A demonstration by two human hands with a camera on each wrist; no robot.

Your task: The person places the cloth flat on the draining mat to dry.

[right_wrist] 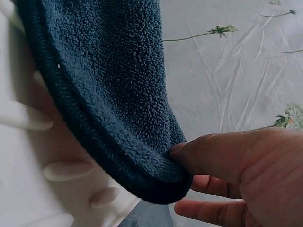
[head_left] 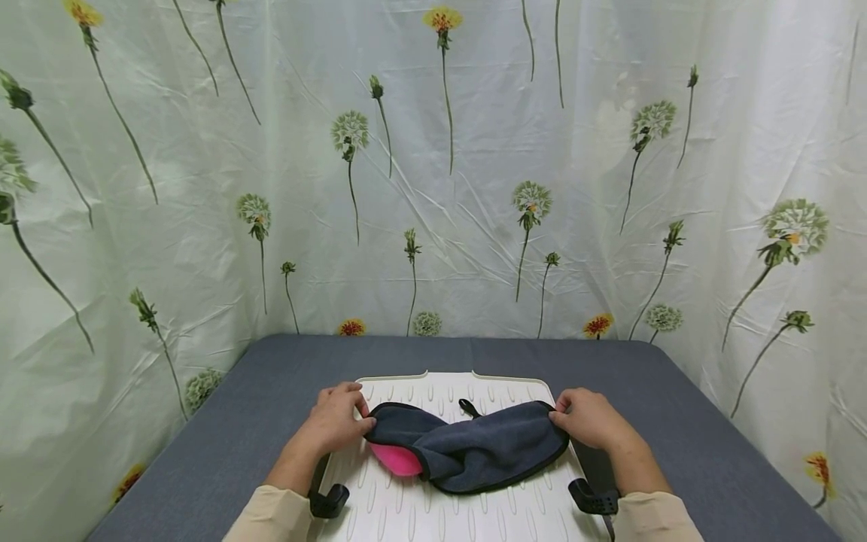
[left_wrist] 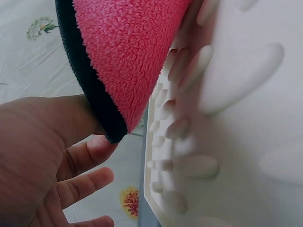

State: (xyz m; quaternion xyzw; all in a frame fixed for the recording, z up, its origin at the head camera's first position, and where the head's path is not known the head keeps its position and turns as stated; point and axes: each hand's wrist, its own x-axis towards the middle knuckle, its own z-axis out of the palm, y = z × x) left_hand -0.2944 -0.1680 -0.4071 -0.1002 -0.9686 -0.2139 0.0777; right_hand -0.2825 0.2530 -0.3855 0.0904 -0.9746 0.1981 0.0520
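Blue-grey surface [head_left: 284,369] | left hand [head_left: 339,414], right hand [head_left: 588,416]: pinching opposite ends, navy-pink cloth [head_left: 497,450] | apparently spreading; likely needs flattening next

1. The white board [head_left: 389,500] is lit evenly in the head view; sheen is reflected by the curtain [head_left: 467,218] behind it.
2. In both wrist views, the board is seen dimmer and partly shadowed.
3. In the left one, the board's ridges are blurred; the cloth [left_wrist: 128,56] beside it is rendered crisper.
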